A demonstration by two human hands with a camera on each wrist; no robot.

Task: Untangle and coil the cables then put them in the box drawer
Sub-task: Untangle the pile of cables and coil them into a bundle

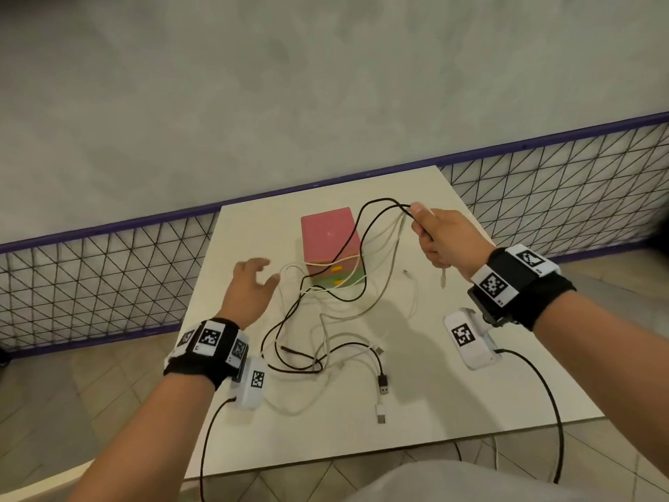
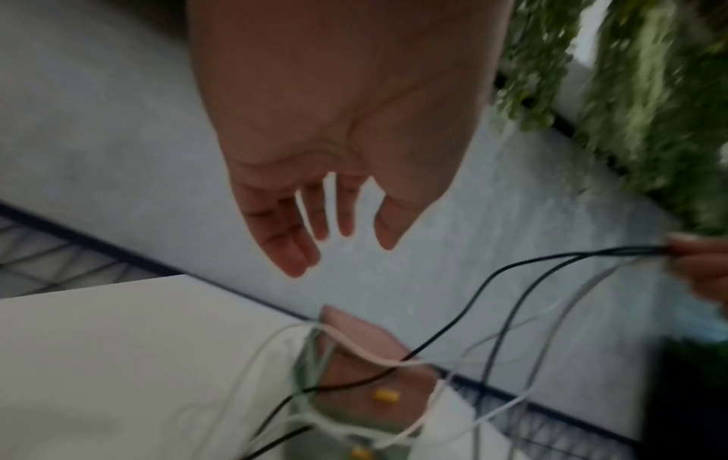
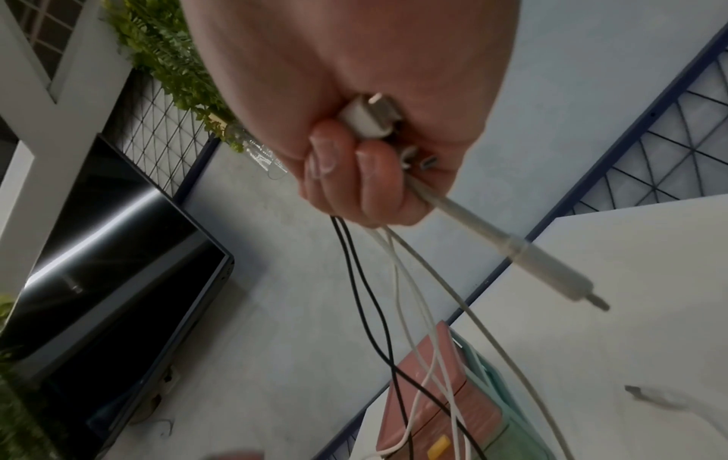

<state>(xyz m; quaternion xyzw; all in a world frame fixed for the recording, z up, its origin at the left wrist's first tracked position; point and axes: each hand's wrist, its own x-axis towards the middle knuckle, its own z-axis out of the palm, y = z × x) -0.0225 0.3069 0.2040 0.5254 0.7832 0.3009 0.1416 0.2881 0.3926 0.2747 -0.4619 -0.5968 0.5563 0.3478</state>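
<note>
A tangle of black and white cables (image 1: 325, 338) lies on the white table (image 1: 452, 393), with strands rising to my right hand (image 1: 430, 233). That hand grips a bundle of cables (image 3: 378, 280) and several plug ends (image 3: 374, 121) in its fist, held above the table right of the box. A white jack plug (image 3: 547, 274) sticks out below the fist. The pink and green box drawer (image 1: 331, 244) stands at the table's far middle, its drawers pushed in, with cables hanging in front of it. My left hand (image 1: 253, 284) hovers with spread fingers (image 2: 295, 242), left of the box, holding nothing.
A black USB plug (image 1: 384, 384) and a white USB plug (image 1: 381, 414) lie near the table's front. A purple-framed wire mesh fence (image 1: 543, 182) runs behind the table. A dark screen (image 3: 118, 280) and green plants (image 2: 650, 93) stand beyond.
</note>
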